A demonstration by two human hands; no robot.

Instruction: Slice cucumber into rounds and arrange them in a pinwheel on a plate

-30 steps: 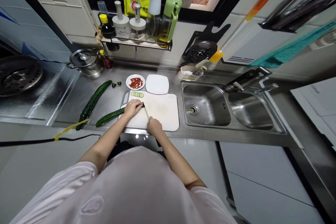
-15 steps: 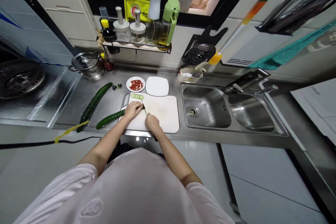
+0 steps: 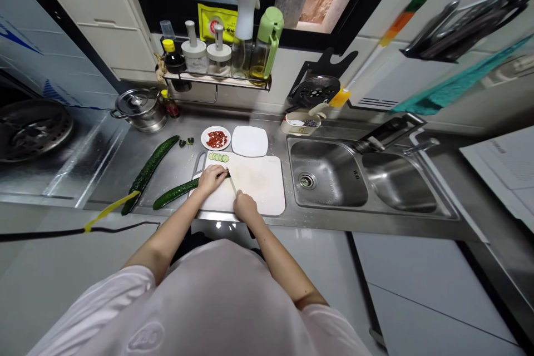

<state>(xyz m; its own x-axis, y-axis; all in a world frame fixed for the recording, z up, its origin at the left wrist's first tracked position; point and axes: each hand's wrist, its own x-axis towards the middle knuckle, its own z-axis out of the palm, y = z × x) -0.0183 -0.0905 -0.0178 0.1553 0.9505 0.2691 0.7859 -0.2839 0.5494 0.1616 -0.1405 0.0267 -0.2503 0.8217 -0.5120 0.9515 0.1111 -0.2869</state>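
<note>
My left hand (image 3: 212, 179) is closed over the right end of a dark green cucumber (image 3: 175, 193), whose other end sticks out past the board's left edge. In my right hand (image 3: 245, 206) is a kitchen knife (image 3: 232, 184), its narrow blade at the cucumber's cut end and its handle mostly hidden by the fingers. Both hands are over a white cutting board (image 3: 267, 186). Several cucumber slices (image 3: 218, 157) lie in an overlapping row at the board's upper left. A second, whole cucumber (image 3: 152, 169) rests on the steel counter to the left.
Behind the board stand a plate of chopped red pieces (image 3: 217, 139) and a white square plate (image 3: 250, 142). Cucumber end pieces (image 3: 182, 143) lie left of them. A lidded pot (image 3: 142, 111) is at back left, a double sink (image 3: 327, 175) at right. A bottle shelf (image 3: 225, 79) hangs above.
The knife and my right hand make small shifts at the cucumber's cut end, while my left hand keeps its hold. The whole view has slid slightly downward as the camera tilted.
</note>
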